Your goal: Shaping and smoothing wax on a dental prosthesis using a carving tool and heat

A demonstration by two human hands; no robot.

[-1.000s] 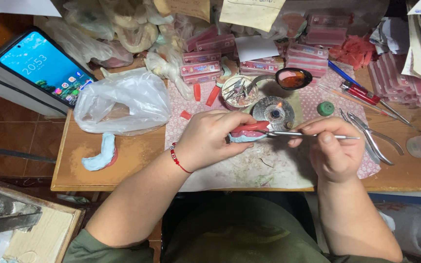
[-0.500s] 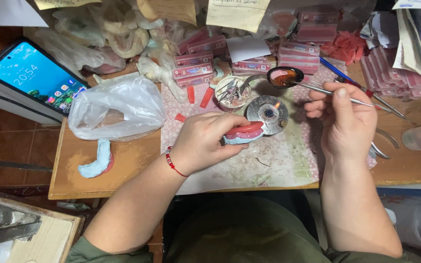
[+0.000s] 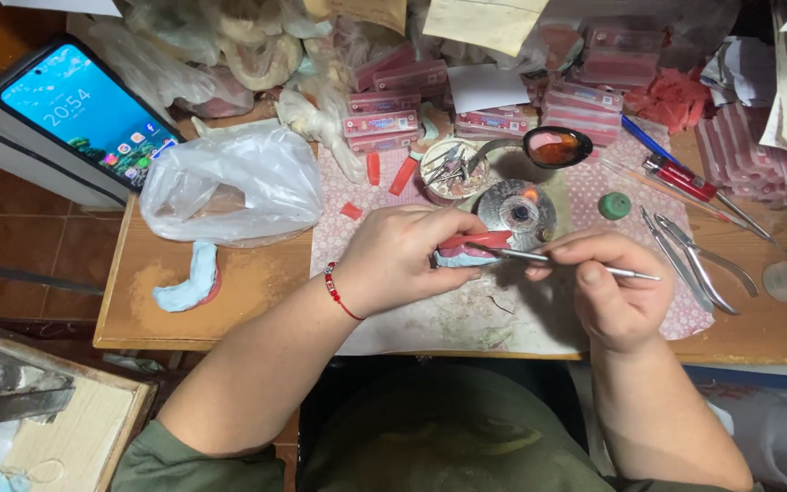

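Head view, tool: I see a thin metal tool (image 3: 585, 265) lying nearly level, long axis left to right, tip pointing left onto the cast.
Head view, cast: the blue cast (image 3: 463, 258) with its red wax rim (image 3: 475, 240) sits over the patterned mat (image 3: 594, 196) at the middle of the surface (image 3: 229, 301), just in front of the small lit burner (image 3: 514, 208); its long axis runs left to right.
Left hand: my left hand (image 3: 393, 258) is curled shut around the cast, thumb on top.
Right hand: my right hand (image 3: 614, 287) pinches the tool like a pen, fingers closed on its shaft.
Nearby: spoon (image 3: 553, 147) of melted wax behind the burner, pliers (image 3: 699, 260) to the right, plastic bag (image 3: 234, 182) and phone (image 3: 79, 107) to the left.
Hidden: most of the cast is covered by my left fingers; I cannot make out exactly where the tip meets the wax.
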